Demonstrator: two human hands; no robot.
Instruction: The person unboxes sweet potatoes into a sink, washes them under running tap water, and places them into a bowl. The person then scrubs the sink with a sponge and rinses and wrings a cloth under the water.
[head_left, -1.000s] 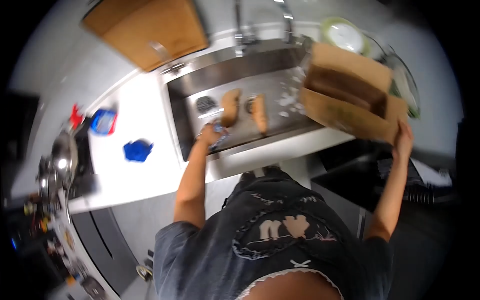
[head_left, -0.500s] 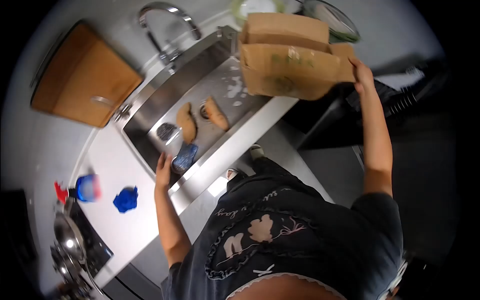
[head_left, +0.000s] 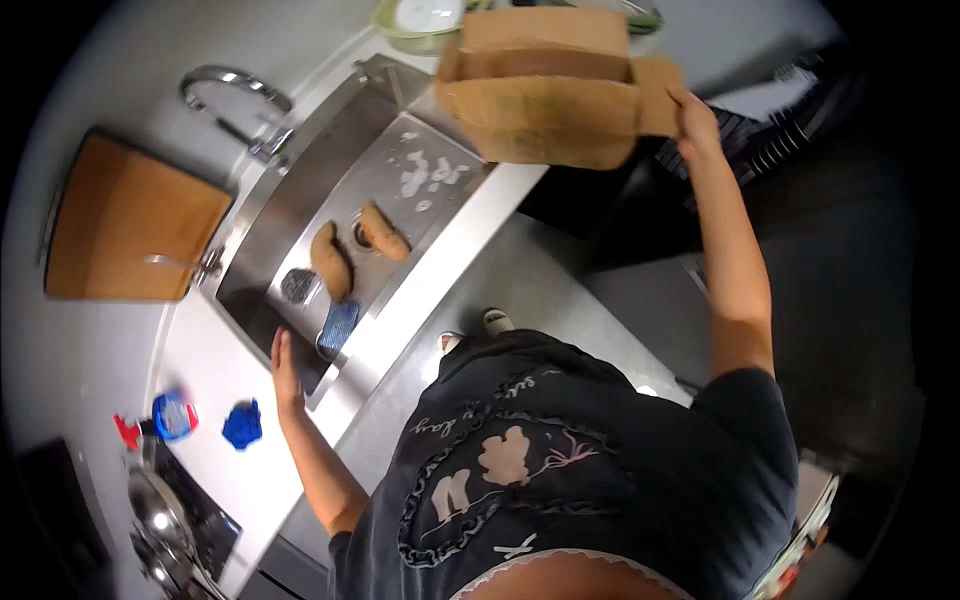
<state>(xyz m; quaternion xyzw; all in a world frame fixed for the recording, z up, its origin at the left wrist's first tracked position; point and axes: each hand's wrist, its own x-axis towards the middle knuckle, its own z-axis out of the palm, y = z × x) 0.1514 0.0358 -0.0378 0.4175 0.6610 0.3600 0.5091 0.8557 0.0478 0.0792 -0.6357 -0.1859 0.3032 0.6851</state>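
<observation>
My right hand (head_left: 695,122) grips the side flap of an open cardboard box (head_left: 545,115), which is above the sink's right end. My left hand (head_left: 286,372) is at the sink's left edge, fingers stretched out, holding nothing. In the metal sink (head_left: 400,190) lie two long tan root vegetables, one (head_left: 330,262) beside a dark scouring pad (head_left: 298,285), the other (head_left: 384,232) by the drain. A blue item (head_left: 338,328) rests near the sink's front wall, close to my left hand.
A faucet (head_left: 235,100) and a wooden cutting board (head_left: 130,225) stand behind the sink. On the left counter are a blue cloth (head_left: 242,425), a blue bottle with a red nozzle (head_left: 175,415) and metal pans (head_left: 158,505). A green-rimmed bowl (head_left: 425,20) is behind the box.
My left hand has let go of the blue item and moved off it to the sink's edge. The view has turned and shifted. The box stays in my right hand.
</observation>
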